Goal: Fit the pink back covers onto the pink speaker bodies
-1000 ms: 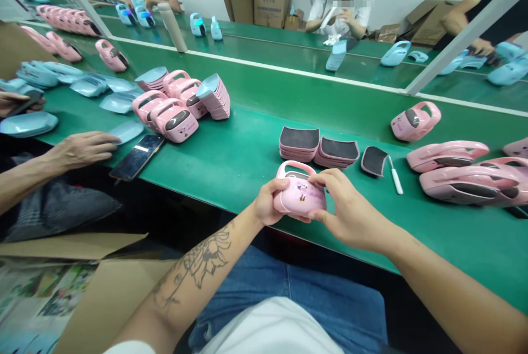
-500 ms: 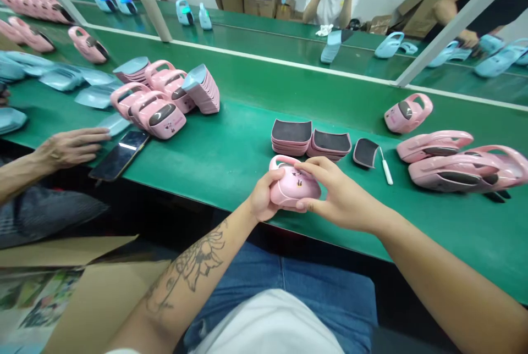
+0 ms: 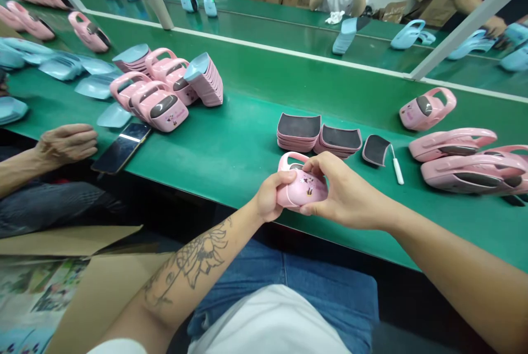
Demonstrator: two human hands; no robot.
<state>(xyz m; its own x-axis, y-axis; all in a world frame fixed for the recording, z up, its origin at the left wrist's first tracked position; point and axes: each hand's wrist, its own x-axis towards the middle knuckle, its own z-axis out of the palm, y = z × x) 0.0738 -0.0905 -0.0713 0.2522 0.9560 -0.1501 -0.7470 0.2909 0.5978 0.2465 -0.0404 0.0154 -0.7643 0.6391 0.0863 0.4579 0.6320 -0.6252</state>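
A pink plastic device with a loop handle, a dark window and small printed figures (image 3: 303,189) is held between both hands over the table's front edge. My left hand (image 3: 272,194) grips its left end, thumb on top. Around its right end, my right hand (image 3: 336,189) has the thumb below and the fingers over the upper side. Just behind it stand two stacks of curved pink panels with dark faces (image 3: 298,128) (image 3: 339,138). One loose panel (image 3: 375,150) lies beside a small white-handled tool (image 3: 397,170).
Finished-looking pink devices (image 3: 470,172) lie at the right, and more (image 3: 160,106) stand at the left by a panel stack (image 3: 206,82). A phone (image 3: 121,148) lies near a co-worker's hand (image 3: 68,142). A raised ledge with posts (image 3: 457,40) runs behind. An open carton (image 3: 111,288) sits lower left.
The view has shifted slightly. My right hand's fingers have curled more over the device's right end. The co-worker's hand at left has drawn back from a blue panel, its fingers now curled.
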